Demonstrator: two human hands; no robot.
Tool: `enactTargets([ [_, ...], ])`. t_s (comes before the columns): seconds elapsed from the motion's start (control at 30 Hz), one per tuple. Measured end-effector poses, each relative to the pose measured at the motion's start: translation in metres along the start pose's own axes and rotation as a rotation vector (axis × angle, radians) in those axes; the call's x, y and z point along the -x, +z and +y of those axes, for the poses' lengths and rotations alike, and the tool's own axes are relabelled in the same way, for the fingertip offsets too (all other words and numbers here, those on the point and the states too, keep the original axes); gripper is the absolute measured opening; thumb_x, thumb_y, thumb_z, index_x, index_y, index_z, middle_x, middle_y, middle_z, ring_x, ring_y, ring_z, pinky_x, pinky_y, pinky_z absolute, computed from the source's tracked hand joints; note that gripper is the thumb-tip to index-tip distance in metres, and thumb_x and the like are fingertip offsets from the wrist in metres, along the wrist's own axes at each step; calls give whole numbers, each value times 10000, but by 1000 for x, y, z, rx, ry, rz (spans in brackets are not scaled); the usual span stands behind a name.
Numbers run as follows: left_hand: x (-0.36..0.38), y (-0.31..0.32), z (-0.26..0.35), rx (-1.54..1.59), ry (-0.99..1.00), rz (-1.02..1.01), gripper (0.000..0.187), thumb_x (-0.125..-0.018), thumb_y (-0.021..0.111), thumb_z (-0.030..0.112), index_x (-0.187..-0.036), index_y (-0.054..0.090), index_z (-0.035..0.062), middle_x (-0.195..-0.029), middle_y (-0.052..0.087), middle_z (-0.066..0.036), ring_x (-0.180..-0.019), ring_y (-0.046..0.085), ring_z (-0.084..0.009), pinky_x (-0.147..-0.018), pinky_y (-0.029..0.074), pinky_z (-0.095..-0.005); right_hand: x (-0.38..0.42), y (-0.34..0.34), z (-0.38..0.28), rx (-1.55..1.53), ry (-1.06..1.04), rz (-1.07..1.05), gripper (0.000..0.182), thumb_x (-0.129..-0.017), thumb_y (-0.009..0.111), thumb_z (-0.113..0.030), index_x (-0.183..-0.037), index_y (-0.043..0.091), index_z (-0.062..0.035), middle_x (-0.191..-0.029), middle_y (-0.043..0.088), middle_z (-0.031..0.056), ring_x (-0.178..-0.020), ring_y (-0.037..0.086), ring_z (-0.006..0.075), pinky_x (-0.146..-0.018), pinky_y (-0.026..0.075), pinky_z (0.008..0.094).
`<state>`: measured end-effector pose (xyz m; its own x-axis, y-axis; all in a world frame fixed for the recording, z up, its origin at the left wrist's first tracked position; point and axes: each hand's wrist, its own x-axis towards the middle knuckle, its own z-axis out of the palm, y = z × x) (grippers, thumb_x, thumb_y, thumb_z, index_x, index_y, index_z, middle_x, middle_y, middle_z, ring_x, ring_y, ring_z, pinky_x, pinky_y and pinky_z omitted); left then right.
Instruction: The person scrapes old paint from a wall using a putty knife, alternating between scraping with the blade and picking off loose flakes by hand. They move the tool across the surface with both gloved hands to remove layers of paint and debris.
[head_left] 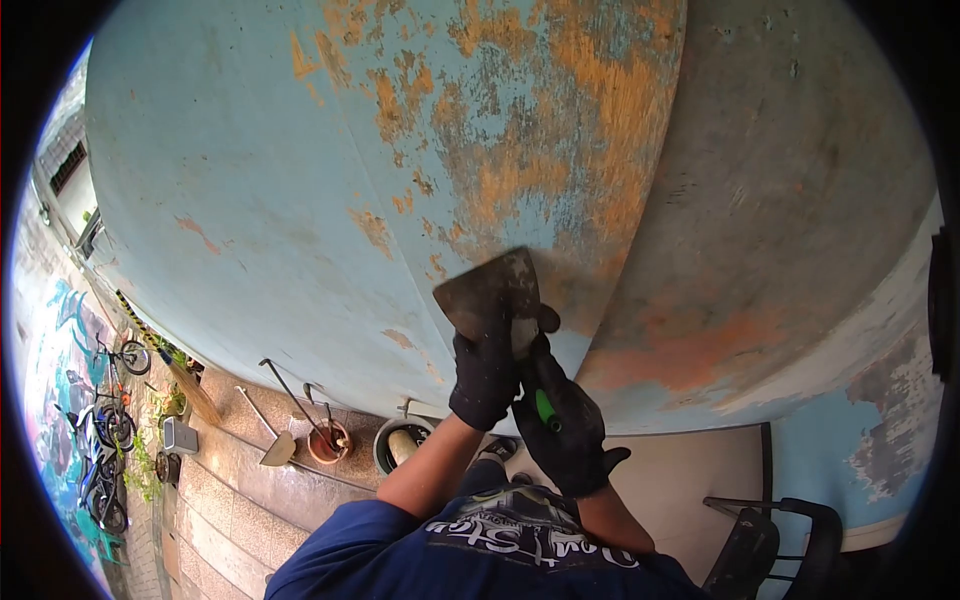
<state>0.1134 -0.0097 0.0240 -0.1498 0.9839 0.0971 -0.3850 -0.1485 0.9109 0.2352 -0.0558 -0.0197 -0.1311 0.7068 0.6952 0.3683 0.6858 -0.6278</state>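
Note:
A wide-bladed scraper with a green handle lies against the blue painted surface, its dark blade tilted up and left. My right hand, in a black glove, is wrapped round the handle, whose end shows through the fingers. Just left of it, my gloved left hand grips the lower part of the blade near the neck; some of its fingers are hidden by the blade. Above the blade, the paint is worn to a patchy orange-brown area.
A grey-brown panel adjoins on the right. Below left stand a terracotta pot, a round tub, a long-handled dustpan and a broom. A black chair is at lower right; bicycles stand far left.

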Motion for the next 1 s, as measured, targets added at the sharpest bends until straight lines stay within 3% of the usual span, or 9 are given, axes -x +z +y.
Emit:
enactTargets([
  [0.23, -1, -4, -11, 117, -72, -19, 416, -1025, 553, 408, -1080, 653, 7, -892, 714, -111, -675, 672, -153, -589, 539, -297, 2, -3, 2, 7, -42, -10, 695, -800, 719, 26, -1455, 485, 1, -1013, 695, 189, -844, 685, 337, -727, 545, 417],
  [0.3, -3, -4, -16, -17, 7, 35, 534, -1000, 534, 530, -1078, 630, 10, -781, 653, -101, -624, 642, -177, -542, 517, -305, 4, -1, 2, 13, -18, -3, 695, -802, 721, 17, -1455, 484, 4, -1013, 694, 196, -851, 685, 346, -731, 547, 423],
  [0.53, -14, -8, -19, -39, 88, 13, 541, -1002, 521, 531, -1065, 637, 6, -757, 642, -96, -605, 634, -174, -533, 507, -295, -11, -3, 4, -33, -59, -32, 696, -798, 734, 5, -1450, 491, 1, -1001, 683, 200, -830, 669, 351, -723, 542, 428],
  [0.6, -11, -6, -28, -323, 304, 86, 540, -1007, 508, 525, -1057, 636, 3, -752, 640, -92, -595, 630, -173, -522, 502, -295, -3, 1, 4, -10, -38, 1, 703, -801, 737, -1, -1457, 484, -6, -977, 677, 198, -828, 667, 352, -727, 540, 425],
  [0.63, -9, -3, -23, -322, 309, 83, 540, -1007, 508, 525, -1057, 636, 3, -752, 640, -92, -595, 630, -173, -522, 502, -295, -2, -1, 3, -8, -43, 5, 703, -801, 737, -1, -1457, 484, -6, -977, 677, 198, -828, 667, 352, -727, 540, 425],
  [0.7, -4, 5, -11, 3, 38, 104, 528, -1004, 515, 516, -1064, 630, 4, -749, 636, -91, -587, 626, -173, -516, 499, -297, -4, -4, 1, -32, -7, -25, 705, -806, 738, -10, -1462, 479, -12, -1011, 683, 203, -846, 667, 356, -742, 543, 422],
  [0.73, -5, 2, -10, -1, 30, 100, 528, -1004, 515, 516, -1064, 630, 4, -749, 636, -91, -587, 626, -173, -516, 499, -297, -6, -6, 1, -31, 2, -20, 705, -806, 738, -10, -1462, 479, -12, -1011, 683, 203, -846, 667, 356, -742, 543, 422],
  [0.8, -9, -4, -11, 154, -35, 22, 381, -1024, 559, 362, -1088, 652, -2, -879, 701, -118, -715, 689, -183, -610, 553, -304, -10, -12, 3, -60, -13, -76, 715, -806, 740, -15, -1470, 473, -19, -1092, 689, 208, -872, 675, 349, -756, 550, 411],
  [1.0, -5, -1, -14, 76, -18, 97, 413, -1023, 553, 398, -1084, 653, 2, -879, 700, -115, -705, 686, -179, -619, 548, -305, -2, -7, 3, 5, 18, -75, 725, -805, 739, -11, -1477, 467, -24, -1084, 688, 206, -876, 678, 346, -761, 549, 411],
])
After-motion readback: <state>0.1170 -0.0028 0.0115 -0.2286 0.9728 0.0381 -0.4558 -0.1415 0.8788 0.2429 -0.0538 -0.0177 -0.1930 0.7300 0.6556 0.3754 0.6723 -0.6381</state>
